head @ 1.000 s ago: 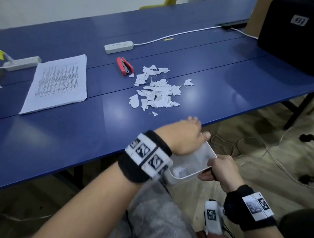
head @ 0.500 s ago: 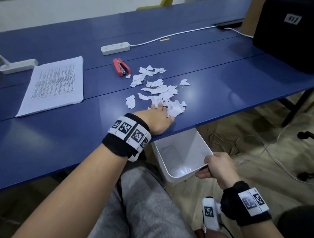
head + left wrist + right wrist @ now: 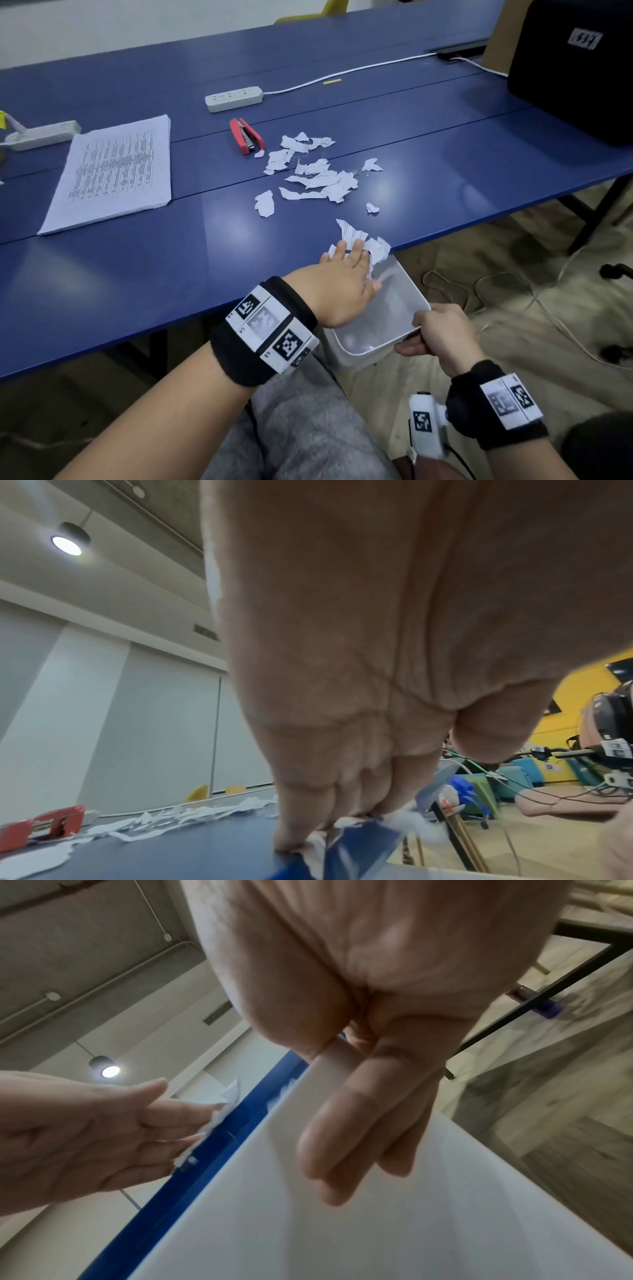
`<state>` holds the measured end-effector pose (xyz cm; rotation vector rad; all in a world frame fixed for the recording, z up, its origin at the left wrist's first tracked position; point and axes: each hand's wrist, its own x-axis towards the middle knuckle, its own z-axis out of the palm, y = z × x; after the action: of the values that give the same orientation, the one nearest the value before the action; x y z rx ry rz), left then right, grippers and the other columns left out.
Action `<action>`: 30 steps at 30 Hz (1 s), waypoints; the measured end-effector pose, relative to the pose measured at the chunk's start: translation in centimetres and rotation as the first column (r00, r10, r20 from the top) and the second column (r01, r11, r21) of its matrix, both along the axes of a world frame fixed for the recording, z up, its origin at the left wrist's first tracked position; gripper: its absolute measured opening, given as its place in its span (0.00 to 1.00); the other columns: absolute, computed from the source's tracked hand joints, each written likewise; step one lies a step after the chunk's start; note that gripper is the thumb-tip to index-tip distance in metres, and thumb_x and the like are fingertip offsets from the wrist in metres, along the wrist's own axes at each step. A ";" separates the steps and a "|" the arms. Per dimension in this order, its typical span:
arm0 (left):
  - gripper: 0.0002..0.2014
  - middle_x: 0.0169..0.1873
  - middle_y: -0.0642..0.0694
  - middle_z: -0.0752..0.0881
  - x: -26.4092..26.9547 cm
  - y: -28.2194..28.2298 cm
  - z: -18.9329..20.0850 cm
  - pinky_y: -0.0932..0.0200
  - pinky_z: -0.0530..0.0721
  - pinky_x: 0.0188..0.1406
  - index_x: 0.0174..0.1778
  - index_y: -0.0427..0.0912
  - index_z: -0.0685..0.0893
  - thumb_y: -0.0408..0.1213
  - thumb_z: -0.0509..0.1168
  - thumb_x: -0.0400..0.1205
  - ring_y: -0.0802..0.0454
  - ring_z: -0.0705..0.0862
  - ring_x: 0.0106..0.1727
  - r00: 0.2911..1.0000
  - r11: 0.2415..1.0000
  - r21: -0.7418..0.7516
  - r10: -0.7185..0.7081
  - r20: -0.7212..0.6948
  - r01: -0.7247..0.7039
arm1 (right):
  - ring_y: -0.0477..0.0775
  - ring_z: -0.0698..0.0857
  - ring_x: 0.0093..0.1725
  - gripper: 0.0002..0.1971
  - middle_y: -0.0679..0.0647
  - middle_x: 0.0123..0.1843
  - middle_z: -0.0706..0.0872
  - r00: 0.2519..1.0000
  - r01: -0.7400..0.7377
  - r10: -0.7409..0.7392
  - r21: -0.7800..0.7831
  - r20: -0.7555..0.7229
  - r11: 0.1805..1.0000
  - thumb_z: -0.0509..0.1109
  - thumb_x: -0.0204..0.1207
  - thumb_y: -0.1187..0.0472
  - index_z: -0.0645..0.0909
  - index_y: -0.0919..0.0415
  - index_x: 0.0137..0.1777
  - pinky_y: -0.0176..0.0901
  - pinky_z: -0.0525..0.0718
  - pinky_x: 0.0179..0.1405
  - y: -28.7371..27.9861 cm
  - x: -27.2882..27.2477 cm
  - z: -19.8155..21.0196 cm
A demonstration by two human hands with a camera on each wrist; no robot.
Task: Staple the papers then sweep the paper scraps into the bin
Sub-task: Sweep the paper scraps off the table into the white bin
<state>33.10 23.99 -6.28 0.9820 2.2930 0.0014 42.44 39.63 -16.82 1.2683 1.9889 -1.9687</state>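
Observation:
My left hand point(image 3: 346, 263) lies flat with straight fingers on a few torn paper scraps point(image 3: 363, 241) at the blue table's near edge point(image 3: 171, 325), right above the white bin point(image 3: 383, 308). In the left wrist view the fingertips point(image 3: 301, 829) press scraps point(image 3: 315, 844) at the edge. My right hand point(image 3: 435, 330) grips the bin's near rim below the table; its fingers point(image 3: 342, 1137) curl inside the bin wall point(image 3: 377, 1231). More scraps point(image 3: 318, 171) lie further back beside a red stapler point(image 3: 246, 136). A stack of printed papers point(image 3: 116, 171) lies at the left.
Two white power strips point(image 3: 234, 98) point(image 3: 41, 135) and a cable lie on the table's far part. A black box point(image 3: 579, 68) stands at the far right. Cables run over the floor point(image 3: 513, 291) to the right of the bin. My grey-trousered knee point(image 3: 301, 428) is under the bin.
My left hand left the bin, reached onto the scrap pile, and has dragged a few scraps back to the table edge over the bin. The right hand keeps holding the bin.

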 end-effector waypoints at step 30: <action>0.33 0.86 0.37 0.39 -5.8 2.2 0.4 0.41 0.49 0.86 0.85 0.31 0.44 0.47 0.43 0.89 0.38 0.41 0.87 0.990 0.992 -0.063 0.107 -0.093 -0.114 | 0.70 0.88 0.20 0.12 0.77 0.33 0.86 1.000 -0.005 0.004 0.011 0.009 1.000 0.56 0.74 0.78 0.82 0.75 0.45 0.49 0.89 0.20 0.8 -0.4 -1.1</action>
<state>27.33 26.24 -5.85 0.8348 2.4102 -0.0749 42.01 40.39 -17.88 1.2713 1.9995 -1.9497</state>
